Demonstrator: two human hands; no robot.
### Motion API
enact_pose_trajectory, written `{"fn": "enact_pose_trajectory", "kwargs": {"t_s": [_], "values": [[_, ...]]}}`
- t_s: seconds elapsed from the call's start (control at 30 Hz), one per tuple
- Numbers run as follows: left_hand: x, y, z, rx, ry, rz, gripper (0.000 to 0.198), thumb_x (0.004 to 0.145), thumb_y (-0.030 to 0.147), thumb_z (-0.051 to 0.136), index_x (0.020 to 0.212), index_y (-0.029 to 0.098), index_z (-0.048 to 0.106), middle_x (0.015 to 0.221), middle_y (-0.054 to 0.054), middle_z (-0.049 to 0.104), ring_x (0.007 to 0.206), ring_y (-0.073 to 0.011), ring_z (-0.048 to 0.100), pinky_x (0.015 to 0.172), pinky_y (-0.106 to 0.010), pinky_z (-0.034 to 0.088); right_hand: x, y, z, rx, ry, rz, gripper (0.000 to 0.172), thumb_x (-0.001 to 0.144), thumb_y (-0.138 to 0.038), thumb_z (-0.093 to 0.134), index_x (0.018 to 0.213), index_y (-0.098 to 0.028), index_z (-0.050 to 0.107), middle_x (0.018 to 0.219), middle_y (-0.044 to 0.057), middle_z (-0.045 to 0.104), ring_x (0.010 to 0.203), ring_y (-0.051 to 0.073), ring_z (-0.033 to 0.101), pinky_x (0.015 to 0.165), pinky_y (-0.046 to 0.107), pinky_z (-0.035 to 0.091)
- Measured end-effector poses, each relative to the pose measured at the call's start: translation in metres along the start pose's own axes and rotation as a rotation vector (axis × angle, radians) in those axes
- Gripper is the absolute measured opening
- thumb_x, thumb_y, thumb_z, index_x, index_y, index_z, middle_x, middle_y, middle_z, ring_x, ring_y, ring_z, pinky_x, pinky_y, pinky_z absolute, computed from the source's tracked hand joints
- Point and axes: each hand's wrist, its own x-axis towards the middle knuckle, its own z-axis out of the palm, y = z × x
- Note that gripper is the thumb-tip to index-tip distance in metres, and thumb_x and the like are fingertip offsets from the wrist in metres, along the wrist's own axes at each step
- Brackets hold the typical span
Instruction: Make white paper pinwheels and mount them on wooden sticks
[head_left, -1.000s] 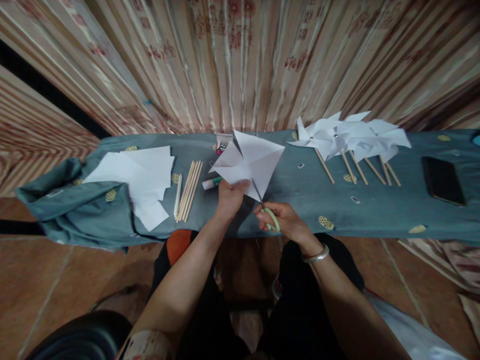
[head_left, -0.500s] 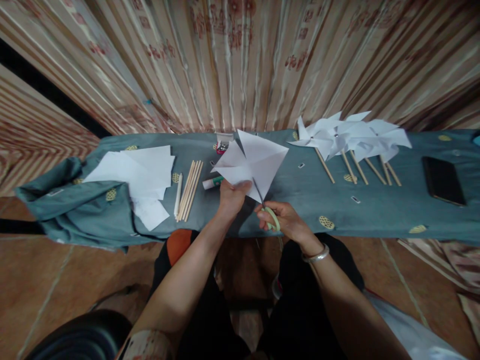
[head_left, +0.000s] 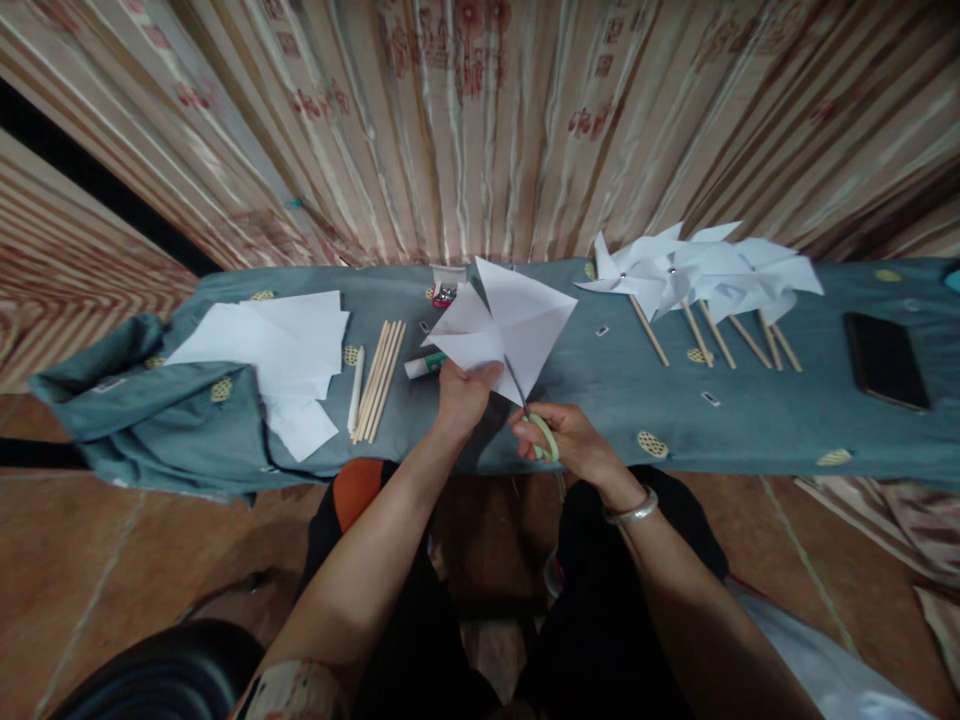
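A white paper square [head_left: 529, 322], slit in from its corners, is held up over the table by my left hand [head_left: 466, 392], thumb on top at its near edge. My right hand [head_left: 564, 438] is closed around the light green handles of a pair of scissors [head_left: 546, 436]. Their blades lie along a cut at the paper's near corner, pointing toward its middle. Just left of the paper, a glue stick [head_left: 424, 365] with a green label lies partly hidden by my left hand. Behind it sits a small open box of pins [head_left: 444, 293].
Wooden sticks [head_left: 381, 382] and a white pencil-like stick [head_left: 356, 390] lie to the left, beside stacked white paper sheets [head_left: 292, 335]. Several paper pinwheels [head_left: 675, 272] on sticks lie at the back right. A black phone [head_left: 888, 360] rests farther right on the green tablecloth [head_left: 757, 430].
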Motion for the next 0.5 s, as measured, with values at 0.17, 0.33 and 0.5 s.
{"fn": "enact_pose_trajectory", "kwargs": {"t_s": [0.17, 0.33, 0.5], "values": [[-0.0014, 0.0004, -0.0002, 0.013, -0.023, 0.001, 0.019, 0.054, 0.022, 0.072, 0.07, 0.015, 0.064, 0.067, 0.0, 0.066, 0.062, -0.0146, 0.057, 0.061, -0.026, 0.045, 0.0008, 0.0043, -0.0011, -0.01, 0.007, -0.007, 0.041, 0.063, -0.055, 0.078, 0.074, -0.017, 0.065, 0.056, -0.002, 0.062, 0.048, 0.008, 0.055, 0.046, 0.019, 0.04], [-0.0042, 0.0021, 0.0006, -0.002, -0.048, -0.006, 0.018, 0.054, 0.022, 0.071, 0.07, 0.016, 0.064, 0.067, 0.0, 0.066, 0.061, -0.0144, 0.057, 0.06, -0.026, 0.045, 0.0015, 0.0076, -0.0015, 0.001, 0.022, -0.023, 0.041, 0.064, -0.054, 0.077, 0.078, -0.017, 0.065, 0.057, -0.002, 0.062, 0.049, 0.009, 0.055, 0.046, 0.019, 0.04], [-0.0042, 0.001, 0.0009, -0.003, -0.031, -0.014, 0.019, 0.054, 0.022, 0.072, 0.071, 0.015, 0.064, 0.069, -0.001, 0.067, 0.063, -0.015, 0.058, 0.063, -0.027, 0.046, 0.0018, 0.009, -0.0019, 0.005, 0.036, -0.022, 0.041, 0.065, -0.053, 0.078, 0.079, -0.017, 0.064, 0.056, -0.002, 0.063, 0.049, 0.009, 0.055, 0.046, 0.02, 0.041]]}}
